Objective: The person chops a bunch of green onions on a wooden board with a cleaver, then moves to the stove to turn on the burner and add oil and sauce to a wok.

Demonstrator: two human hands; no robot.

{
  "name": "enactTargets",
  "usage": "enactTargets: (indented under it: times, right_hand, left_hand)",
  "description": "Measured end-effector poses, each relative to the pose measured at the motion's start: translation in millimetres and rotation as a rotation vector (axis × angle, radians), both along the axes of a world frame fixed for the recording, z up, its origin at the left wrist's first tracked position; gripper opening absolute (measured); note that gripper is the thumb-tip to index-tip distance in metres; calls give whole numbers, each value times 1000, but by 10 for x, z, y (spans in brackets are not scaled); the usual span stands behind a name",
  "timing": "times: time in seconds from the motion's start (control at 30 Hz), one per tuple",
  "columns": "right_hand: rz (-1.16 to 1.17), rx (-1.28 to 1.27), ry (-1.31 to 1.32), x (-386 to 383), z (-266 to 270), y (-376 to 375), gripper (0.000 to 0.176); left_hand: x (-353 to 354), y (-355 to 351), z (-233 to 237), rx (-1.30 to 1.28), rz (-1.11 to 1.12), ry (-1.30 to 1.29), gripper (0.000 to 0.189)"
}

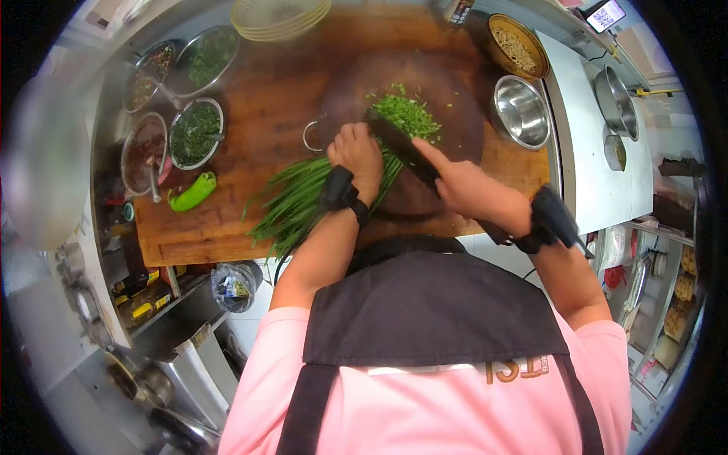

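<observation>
On a round dark chopping board (455, 98), my left hand (356, 157) presses down on a bunch of long green stalks (292, 199), its fingers curled over them. The stalks trail left past the board onto the wooden table. My right hand (472, 186) grips a dark, broad-bladed knife (403, 149), whose blade lies right beside my left fingertips, across the stalks. Chopped green pieces (406, 114) lie in a pile beyond the blade.
Bowls of chopped greens (196, 134) and seasonings (144, 154) stand left on the wooden table (258, 98), near a green pepper (194, 191). A steel bowl (521, 111) and a brown bowl (518, 45) stand right. Yellow baskets (279, 19) sit at the back.
</observation>
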State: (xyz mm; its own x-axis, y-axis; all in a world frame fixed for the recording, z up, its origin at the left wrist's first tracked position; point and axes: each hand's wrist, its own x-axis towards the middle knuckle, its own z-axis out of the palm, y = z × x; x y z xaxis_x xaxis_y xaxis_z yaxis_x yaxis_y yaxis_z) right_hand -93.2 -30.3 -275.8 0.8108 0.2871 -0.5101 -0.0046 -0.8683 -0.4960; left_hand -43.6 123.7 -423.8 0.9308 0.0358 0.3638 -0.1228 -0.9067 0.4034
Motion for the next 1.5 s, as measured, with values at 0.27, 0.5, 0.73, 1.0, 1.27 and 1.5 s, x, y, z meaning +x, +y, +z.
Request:
enactTargets:
  times: [0.27,0.5,0.73,1.0,1.27,1.5]
  right_hand:
    - [16,-63,-210,71,-476,134,69]
    - [59,-29,-173,-45,26,96,65]
    - [63,-70,-70,-44,-314,162,67]
    - [-20,39,-245,-55,-606,187,68]
    - [-64,43,-232,152,-601,-105,67]
    - [-75,-18,-306,206,-648,-356,65]
  left_hand:
    - [28,4,1,-18,-21,-91,15]
    - [6,-38,-81,-57,90,-147,13]
    - [28,-22,-100,-32,93,-67,12]
    - [137,86,-72,-347,66,13,17]
    - [-154,449,262,187,-242,251,58]
    - [-157,429,472,426,-414,444,80]
